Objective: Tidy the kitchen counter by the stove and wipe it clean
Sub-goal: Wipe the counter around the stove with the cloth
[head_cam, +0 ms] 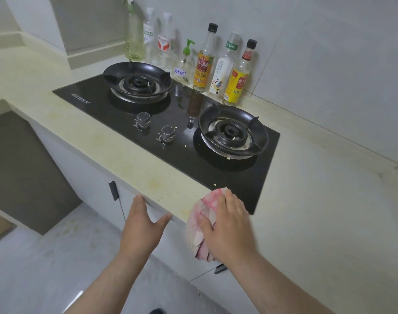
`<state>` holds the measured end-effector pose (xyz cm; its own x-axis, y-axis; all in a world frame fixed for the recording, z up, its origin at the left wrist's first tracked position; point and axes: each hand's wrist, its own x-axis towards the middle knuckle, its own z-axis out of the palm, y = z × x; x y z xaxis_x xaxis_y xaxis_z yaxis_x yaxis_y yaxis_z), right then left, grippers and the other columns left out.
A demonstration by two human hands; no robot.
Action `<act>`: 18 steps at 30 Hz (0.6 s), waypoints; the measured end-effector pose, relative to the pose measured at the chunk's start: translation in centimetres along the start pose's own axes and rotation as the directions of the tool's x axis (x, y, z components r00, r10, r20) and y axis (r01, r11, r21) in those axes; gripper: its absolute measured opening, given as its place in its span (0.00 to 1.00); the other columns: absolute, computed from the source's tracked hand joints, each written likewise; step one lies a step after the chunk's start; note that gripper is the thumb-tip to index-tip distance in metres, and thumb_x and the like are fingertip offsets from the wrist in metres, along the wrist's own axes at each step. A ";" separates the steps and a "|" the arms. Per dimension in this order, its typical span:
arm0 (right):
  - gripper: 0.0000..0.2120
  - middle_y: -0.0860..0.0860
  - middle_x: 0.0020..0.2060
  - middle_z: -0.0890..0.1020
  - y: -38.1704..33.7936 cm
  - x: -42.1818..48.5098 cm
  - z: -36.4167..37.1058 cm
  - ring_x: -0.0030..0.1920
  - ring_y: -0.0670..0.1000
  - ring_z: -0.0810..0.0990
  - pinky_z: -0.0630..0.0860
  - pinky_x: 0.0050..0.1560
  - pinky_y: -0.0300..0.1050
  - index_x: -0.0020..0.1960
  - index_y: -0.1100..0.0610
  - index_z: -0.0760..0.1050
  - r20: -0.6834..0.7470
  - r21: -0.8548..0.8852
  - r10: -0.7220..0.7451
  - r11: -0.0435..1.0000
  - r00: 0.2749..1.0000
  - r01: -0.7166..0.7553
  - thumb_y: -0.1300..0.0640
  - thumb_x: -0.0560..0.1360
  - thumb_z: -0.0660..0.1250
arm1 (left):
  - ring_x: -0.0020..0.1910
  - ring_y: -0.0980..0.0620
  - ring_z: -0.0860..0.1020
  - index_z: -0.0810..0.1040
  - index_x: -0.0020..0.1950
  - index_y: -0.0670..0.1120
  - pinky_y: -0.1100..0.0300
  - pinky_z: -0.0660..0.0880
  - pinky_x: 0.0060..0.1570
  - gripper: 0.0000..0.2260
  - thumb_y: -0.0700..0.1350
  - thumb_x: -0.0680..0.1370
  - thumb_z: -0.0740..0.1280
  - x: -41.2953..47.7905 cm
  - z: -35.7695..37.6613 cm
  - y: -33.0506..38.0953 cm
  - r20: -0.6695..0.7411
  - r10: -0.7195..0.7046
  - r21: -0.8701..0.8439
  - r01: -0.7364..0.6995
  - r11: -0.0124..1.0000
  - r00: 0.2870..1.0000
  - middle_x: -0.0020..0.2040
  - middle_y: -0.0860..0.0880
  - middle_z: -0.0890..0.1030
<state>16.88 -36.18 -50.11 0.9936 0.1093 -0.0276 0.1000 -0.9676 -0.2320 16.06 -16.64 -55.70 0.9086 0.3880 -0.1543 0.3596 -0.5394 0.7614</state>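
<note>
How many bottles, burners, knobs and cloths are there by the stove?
Bottles: 7
Burners: 2
Knobs: 2
Cloths: 1
Total: 12

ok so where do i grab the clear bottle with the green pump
Pinch the clear green-pump bottle at its narrow neck, from above and the front: it stands upright at the wall, with the yellow-labelled soy sauce bottle close beside it.

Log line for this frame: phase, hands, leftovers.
phase: wiping counter front edge | right hand: presses cloth flat at stove corner | left hand: flat, below edge | crumbs: some on stove
</note>
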 end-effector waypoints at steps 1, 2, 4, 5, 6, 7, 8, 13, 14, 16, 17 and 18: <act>0.36 0.51 0.79 0.52 0.1 -0.3 0.6 0.78 0.53 0.50 0.48 0.78 0.49 0.79 0.56 0.50 -0.026 -0.022 -0.002 1.000 1.000 0.002 0.36 0.79 0.50 | 0.63 0.51 0.72 0.65 0.68 0.48 0.53 0.75 0.56 0.31 0.60 0.72 0.71 0.1 0.1 -0.3 -0.013 0.007 -0.005 -0.007 1.000 1.000 0.64 0.54 0.72; 0.33 0.53 0.78 0.57 0.1 -0.6 1.0 0.77 0.54 0.54 0.52 0.77 0.50 0.78 0.56 0.55 -0.070 -0.059 -0.015 0.998 0.997 0.011 0.38 0.79 0.50 | 0.65 0.51 0.71 0.64 0.69 0.48 0.51 0.75 0.58 0.33 0.62 0.71 0.70 0.3 0.2 -0.6 -0.021 0.009 -0.004 -0.009 1.000 1.000 0.67 0.53 0.71; 0.29 0.56 0.74 0.67 -0.4 -0.8 1.7 0.74 0.57 0.63 0.57 0.74 0.51 0.75 0.59 0.63 -0.137 -0.137 -0.028 0.991 0.990 0.009 0.43 0.80 0.52 | 0.69 0.50 0.69 0.64 0.70 0.48 0.48 0.75 0.61 0.36 0.65 0.69 0.69 0.5 0.5 -1.2 -0.018 -0.002 -0.001 0.002 1.000 1.000 0.70 0.50 0.69; 0.29 0.57 0.73 0.68 -0.8 -0.7 2.0 0.74 0.57 0.64 0.56 0.74 0.50 0.75 0.60 0.64 -0.134 -0.146 -0.011 0.989 0.991 -0.008 0.45 0.80 0.52 | 0.69 0.50 0.69 0.63 0.70 0.48 0.47 0.75 0.61 0.37 0.66 0.69 0.69 0.6 0.7 -1.4 -0.014 -0.005 -0.007 0.005 1.000 1.000 0.70 0.50 0.69; 0.29 0.57 0.75 0.66 -1.2 -0.6 2.3 0.75 0.56 0.62 0.54 0.75 0.49 0.76 0.60 0.62 -0.125 -0.134 0.010 0.991 0.992 -0.027 0.45 0.80 0.50 | 0.69 0.50 0.69 0.63 0.71 0.48 0.47 0.75 0.61 0.38 0.67 0.68 0.68 0.7 0.8 -1.6 -0.013 -0.006 -0.019 0.006 1.000 1.000 0.71 0.50 0.68; 0.31 0.57 0.76 0.64 -1.6 -0.5 2.4 0.77 0.56 0.60 0.51 0.76 0.49 0.77 0.61 0.60 -0.100 -0.118 0.030 0.992 0.995 -0.042 0.44 0.80 0.47 | 0.70 0.50 0.68 0.63 0.71 0.49 0.47 0.75 0.61 0.38 0.67 0.68 0.69 0.6 0.8 -1.7 -0.018 -0.003 -0.033 0.003 0.999 1.000 0.71 0.50 0.68; 0.34 0.57 0.77 0.61 -1.8 -0.3 2.6 0.77 0.56 0.58 0.50 0.76 0.49 0.77 0.62 0.58 -0.095 -0.129 0.030 0.991 0.995 -0.042 0.42 0.79 0.43 | 0.71 0.50 0.67 0.62 0.72 0.49 0.47 0.74 0.63 0.39 0.66 0.68 0.69 0.6 0.9 -1.8 -0.025 0.004 -0.047 -0.005 0.999 1.000 0.73 0.51 0.67; 0.38 0.57 0.77 0.60 -1.7 0.4 2.9 0.77 0.57 0.58 0.51 0.76 0.51 0.78 0.63 0.56 -0.039 -0.216 -0.064 0.975 0.997 0.054 0.37 0.78 0.44 | 0.77 0.57 0.57 0.55 0.78 0.53 0.51 0.66 0.71 0.44 0.65 0.69 0.70 0.4 1.1 -1.9 -0.038 0.010 -0.081 -0.013 0.997 0.999 0.79 0.57 0.57; 0.38 0.57 0.78 0.58 -1.7 0.6 2.8 0.78 0.56 0.56 0.49 0.76 0.51 0.78 0.62 0.55 -0.017 -0.214 -0.076 0.974 0.997 0.071 0.37 0.78 0.43 | 0.77 0.57 0.56 0.54 0.79 0.52 0.53 0.64 0.72 0.44 0.65 0.70 0.71 0.3 1.1 -1.9 -0.044 0.000 -0.087 -0.003 0.996 0.999 0.79 0.57 0.56; 0.38 0.55 0.79 0.53 -2.2 1.0 2.4 0.79 0.54 0.49 0.43 0.77 0.49 0.79 0.61 0.50 0.028 -0.180 -0.105 0.978 0.994 0.108 0.37 0.78 0.41 | 0.77 0.59 0.53 0.54 0.79 0.51 0.57 0.60 0.74 0.45 0.62 0.70 0.72 0.1 1.1 -1.6 -0.049 -0.035 -0.113 0.030 0.993 0.998 0.79 0.57 0.54; 0.39 0.54 0.79 0.51 -2.8 1.4 2.2 0.79 0.54 0.46 0.40 0.78 0.48 0.80 0.60 0.47 0.039 -0.157 -0.128 0.979 0.991 0.133 0.36 0.77 0.41 | 0.77 0.59 0.53 0.54 0.80 0.50 0.59 0.58 0.73 0.45 0.60 0.70 0.73 0.0 1.1 -1.4 -0.046 -0.046 -0.127 0.040 0.991 0.998 0.79 0.58 0.53; 0.39 0.54 0.80 0.48 -3.5 1.9 2.0 0.79 0.53 0.43 0.38 0.78 0.48 0.80 0.60 0.45 0.052 -0.135 -0.160 0.977 0.986 0.166 0.36 0.77 0.41 | 0.77 0.60 0.53 0.54 0.80 0.50 0.59 0.58 0.73 0.45 0.59 0.70 0.74 0.0 1.1 -1.4 -0.044 -0.051 -0.142 0.045 0.989 0.998 0.79 0.58 0.54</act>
<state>18.36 -32.16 -51.28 0.9607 0.2747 -0.0404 0.2696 -0.9578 -0.1000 15.77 -16.70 -57.44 0.8787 0.4480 -0.1651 0.3659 -0.4098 0.8356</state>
